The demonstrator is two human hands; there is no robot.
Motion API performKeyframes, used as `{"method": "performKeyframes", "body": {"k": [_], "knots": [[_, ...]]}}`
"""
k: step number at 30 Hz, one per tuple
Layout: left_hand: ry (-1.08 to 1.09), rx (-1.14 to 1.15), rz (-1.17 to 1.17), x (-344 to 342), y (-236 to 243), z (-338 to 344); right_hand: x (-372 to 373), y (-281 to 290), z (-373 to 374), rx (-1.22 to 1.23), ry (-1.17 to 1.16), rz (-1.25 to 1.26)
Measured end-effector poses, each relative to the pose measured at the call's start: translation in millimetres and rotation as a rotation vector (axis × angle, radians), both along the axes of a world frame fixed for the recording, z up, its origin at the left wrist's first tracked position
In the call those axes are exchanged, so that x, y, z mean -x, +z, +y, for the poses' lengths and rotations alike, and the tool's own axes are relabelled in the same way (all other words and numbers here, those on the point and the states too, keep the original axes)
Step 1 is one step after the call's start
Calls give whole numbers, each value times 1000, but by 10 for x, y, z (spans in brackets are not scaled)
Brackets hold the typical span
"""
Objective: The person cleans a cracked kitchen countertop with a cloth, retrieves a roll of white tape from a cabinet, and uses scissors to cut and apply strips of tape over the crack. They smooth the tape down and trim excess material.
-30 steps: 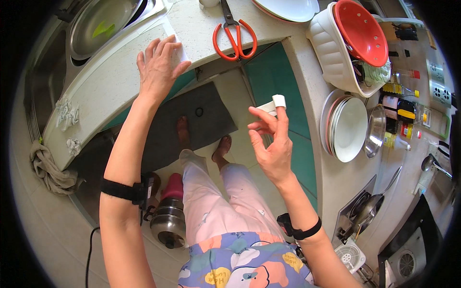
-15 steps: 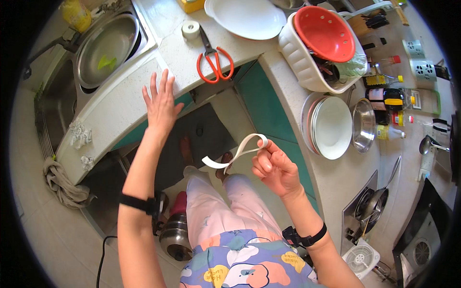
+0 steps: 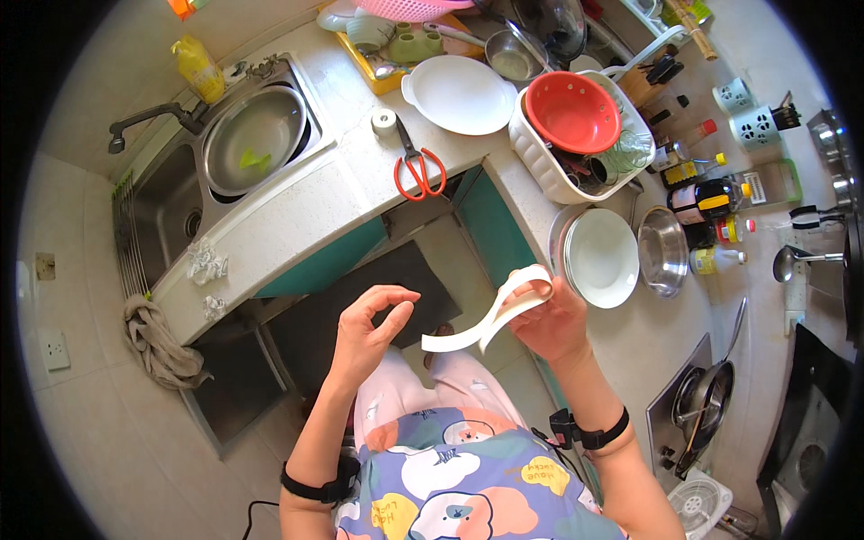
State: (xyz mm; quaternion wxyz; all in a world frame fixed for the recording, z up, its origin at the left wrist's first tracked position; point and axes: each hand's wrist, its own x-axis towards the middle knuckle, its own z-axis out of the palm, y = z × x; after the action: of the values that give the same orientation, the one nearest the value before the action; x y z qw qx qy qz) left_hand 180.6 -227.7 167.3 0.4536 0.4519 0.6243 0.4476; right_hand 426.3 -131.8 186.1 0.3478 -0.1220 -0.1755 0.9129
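Observation:
A white strip of tape [image 3: 454, 342], curled into a loop, hangs from my right hand [image 3: 556, 322]. The fingers of that hand are closed on its looped end, and the strip's free ends point left. My left hand [image 3: 364, 335] is to the left of the strip and apart from it. Its fingers curve toward the thumb, with a gap between them and nothing held. Both hands are above the floor, in front of my body. On the counter beyond lie red-handled scissors [image 3: 420, 175], beside a small white roll of tape [image 3: 384, 122].
A sink [image 3: 162, 211] with a metal basin [image 3: 255, 139] is at the left. Crumpled white scraps [image 3: 207, 263] lie along the counter edge. To the right stand a red colander [image 3: 573, 112] on a white dish tub [image 3: 535, 148], stacked plates [image 3: 603, 259], bottles and a stove [image 3: 688, 405].
My left hand has drawn back from the counter toward my body and curled its fingers. My right hand has turned, still holding the strip. The view has shifted, showing more of the far counter.

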Motion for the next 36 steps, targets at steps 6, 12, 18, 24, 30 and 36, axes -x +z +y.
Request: {"method": "performKeyframes", "body": {"k": [6,12,18,24,30,36], "knots": [[-215,73,-284,241,182,-78,177,300,164,-246,61,40],[-364,102,-205,309,325,-124,450,507,177,-369,129,-6],[-393,219,-382,439,323,-198,629,507,80,-400,131,-1],[-419,294,-376,500,342,-193,778,464,18,-391,117,-19],[-341,308,-445,521,258,-180,598,489,87,-484,67,-171],[-89,271,-485,835,144,-360,542,655,237,-900,211,-774]]}}
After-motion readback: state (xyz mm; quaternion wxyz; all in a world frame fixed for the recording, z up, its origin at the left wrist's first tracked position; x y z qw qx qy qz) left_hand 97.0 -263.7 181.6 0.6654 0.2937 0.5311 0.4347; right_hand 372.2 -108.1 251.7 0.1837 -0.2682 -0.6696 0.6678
